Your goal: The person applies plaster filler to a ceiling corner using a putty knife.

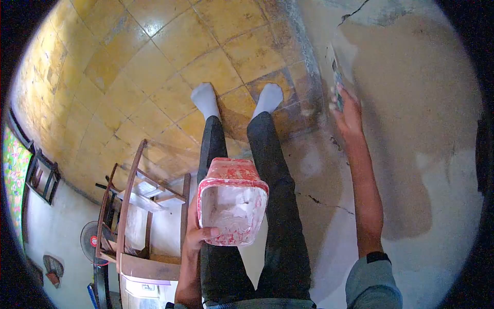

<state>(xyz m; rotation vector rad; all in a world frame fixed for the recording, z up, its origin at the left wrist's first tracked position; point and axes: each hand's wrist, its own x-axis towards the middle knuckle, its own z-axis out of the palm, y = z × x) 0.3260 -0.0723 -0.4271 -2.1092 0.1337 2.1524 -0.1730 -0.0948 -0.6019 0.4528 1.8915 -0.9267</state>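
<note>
My left hand (198,232) grips the side of a red rectangular tub (234,172), its thumb over the rim. White paste (234,206) coats the inside of the tub, which is tilted so its opening faces me. Out to the right, my right hand (347,110) has its fingers wrapped round the handle of a flat-bladed tool (333,62), slightly blurred. The blade lies at or very near the wall (411,103), which shows darker patches and a few cracks; contact cannot be made out.
My socked feet stand on yellow floor tiles (195,56). At the lower left are a wooden chair (133,206), a fan (93,241) and a dark-framed piece of furniture (43,175). A colourful cloth (14,165) hangs at the far left.
</note>
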